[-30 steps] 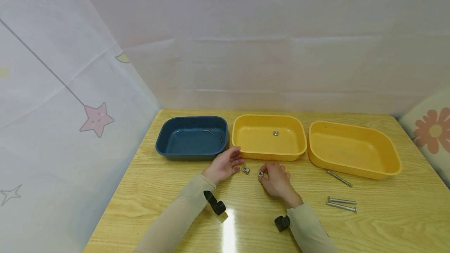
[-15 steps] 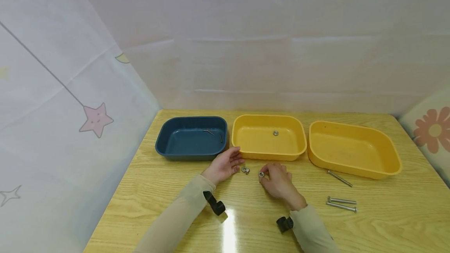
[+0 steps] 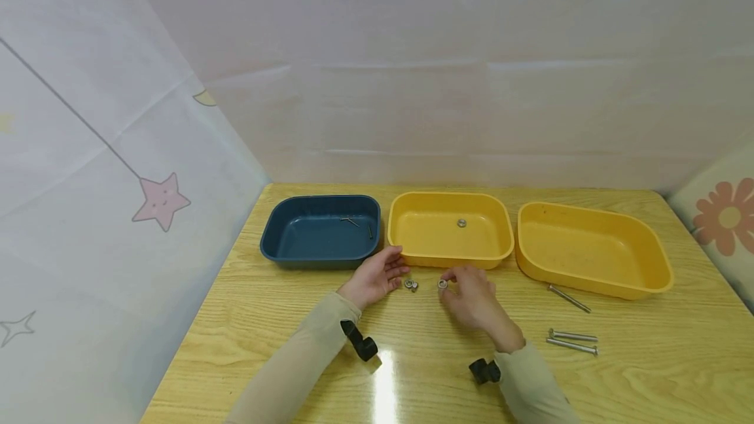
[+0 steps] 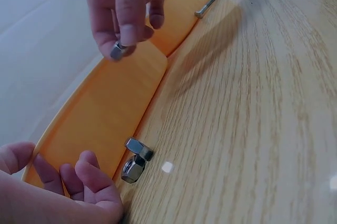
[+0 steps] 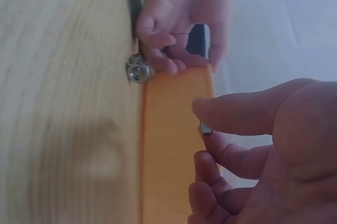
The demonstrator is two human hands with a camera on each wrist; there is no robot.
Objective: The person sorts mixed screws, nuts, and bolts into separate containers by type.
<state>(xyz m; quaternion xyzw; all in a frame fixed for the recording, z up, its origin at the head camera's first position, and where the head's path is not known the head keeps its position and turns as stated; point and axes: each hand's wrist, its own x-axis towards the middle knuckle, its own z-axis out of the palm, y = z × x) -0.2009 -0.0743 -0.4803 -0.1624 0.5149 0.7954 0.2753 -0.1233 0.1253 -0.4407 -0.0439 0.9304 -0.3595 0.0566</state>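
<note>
1. Above the table (image 3: 436, 385), on the near side of the middle bin (image 3: 450, 261), the right hand (image 3: 469, 296) pinches the held nut (image 3: 442, 284) between thumb and finger.
2. At the middle bin's near left corner, the left hand (image 3: 374, 277) touches the rim, its fingers loosely bent; whether it pinches that rim or only rests against it, I cannot tell.
3. The head view sets the held nut right of the loose nuts (image 4: 136, 164) but hardly shows its height. The left wrist view shows it raised well off the wood.
4. In the right wrist view, the thumb covers most of the held nut, leaving a sliver of metal.
5. Only the head view looks down into the bins: a single nut (image 3: 462, 222) lies in the middle bin, and thin screws (image 3: 352, 221) lie toward the right side of the blue bin (image 3: 321, 262).
6. The loose nuts touch one another, close to the left fingers and just near of the middle bin's wall.
7. Edges: the blue bin, middle bin and right bin (image 3: 589, 287) stand in a row with slim gaps, their far rims short of the table's far edge.
8. Room: wood grain runs between the two hands, and on from the right hand to one bolt (image 3: 569, 298) by the right bin's near wall and two bolts (image 3: 573, 337) nearer still.
</note>
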